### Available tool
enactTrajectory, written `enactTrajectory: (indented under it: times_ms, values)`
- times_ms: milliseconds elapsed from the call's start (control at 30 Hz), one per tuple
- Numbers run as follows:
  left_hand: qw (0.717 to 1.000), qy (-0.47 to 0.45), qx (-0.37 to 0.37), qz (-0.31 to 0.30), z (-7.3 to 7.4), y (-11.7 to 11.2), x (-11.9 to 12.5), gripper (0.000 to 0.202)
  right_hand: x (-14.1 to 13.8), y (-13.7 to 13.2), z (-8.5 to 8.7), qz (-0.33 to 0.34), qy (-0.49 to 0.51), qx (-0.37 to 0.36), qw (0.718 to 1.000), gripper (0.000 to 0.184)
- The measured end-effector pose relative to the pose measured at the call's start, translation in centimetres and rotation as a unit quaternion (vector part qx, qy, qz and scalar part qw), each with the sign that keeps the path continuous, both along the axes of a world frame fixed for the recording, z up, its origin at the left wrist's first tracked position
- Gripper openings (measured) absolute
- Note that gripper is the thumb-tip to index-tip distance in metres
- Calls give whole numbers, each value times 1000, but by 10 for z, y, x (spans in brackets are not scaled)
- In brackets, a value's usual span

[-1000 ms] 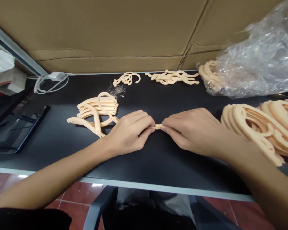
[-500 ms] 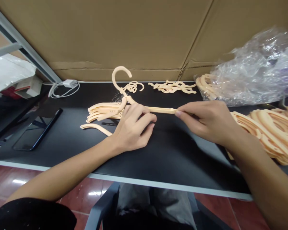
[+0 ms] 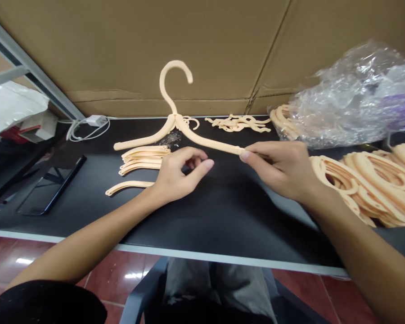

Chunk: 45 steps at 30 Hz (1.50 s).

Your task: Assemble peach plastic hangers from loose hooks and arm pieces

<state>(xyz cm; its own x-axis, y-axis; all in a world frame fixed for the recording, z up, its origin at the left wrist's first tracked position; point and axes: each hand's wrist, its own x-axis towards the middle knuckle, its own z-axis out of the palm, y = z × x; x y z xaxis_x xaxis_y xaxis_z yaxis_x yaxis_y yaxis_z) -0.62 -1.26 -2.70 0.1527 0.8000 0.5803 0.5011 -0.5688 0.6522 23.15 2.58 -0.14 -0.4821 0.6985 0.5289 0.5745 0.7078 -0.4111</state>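
My right hand [image 3: 280, 168] pinches the right arm tip of a peach plastic hanger [image 3: 175, 119] and holds it upright above the black table [image 3: 222, 216], hook pointing up. My left hand [image 3: 177, 173] hovers just below the hanger's right arm, fingers curled loosely and apart, holding nothing. A stack of peach hanger arm pieces [image 3: 143, 157] lies just left of my left hand, with one loose piece [image 3: 128, 186] nearer me.
A pile of uncut peach hanger frames [image 3: 367, 184] lies at the right, a crumpled clear plastic bag [image 3: 344, 105] behind it. Small peach offcuts [image 3: 238, 123] lie at the back. A phone [image 3: 50, 184], a white charger cable [image 3: 87, 123] and cardboard [image 3: 189, 54] border the table.
The right hand has lifted the hanger from flat on the table to upright. The left hand has let go of it and opened.
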Motion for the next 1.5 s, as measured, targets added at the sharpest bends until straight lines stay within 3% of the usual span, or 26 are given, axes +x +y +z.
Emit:
enactTrajectory:
  times_ms: [200,367,467,633,733,833,933,1100,1300,1500]
  values:
    - [965,-242,-102,16,3,9,-1,47,-13,-8,-9,29,2,-33,999,31]
    - [928,-326,-178,-11,7,13,0,40,-18,-11,-17,93,-32,-78,992,28]
    - [906,-361,-220,-35,13,13,-1,31,-18,-11,-16,114,-27,-123,986,44]
    - [917,-331,-216,-62,26,12,-8,26,-17,-3,-18,29,90,-160,983,53]
    - [911,-326,-236,-93,36,8,-11,26,-16,4,-21,-34,109,-140,984,53]
    - [875,-349,-298,-153,44,1,-10,23,-14,13,-28,-108,55,-79,989,44]
    - [819,-359,-384,-231,47,-5,-9,21,-10,24,-36,-174,-13,-19,985,33]
    - [747,-353,-473,-306,43,-8,-10,24,-6,37,-48,-229,-120,-29,966,58]
    - [720,-330,-515,-327,38,-9,-5,20,-8,44,-52,-248,-154,-92,952,69]
    - [706,-285,-545,-351,29,-8,0,33,-6,49,-53,-249,-163,-116,948,71]
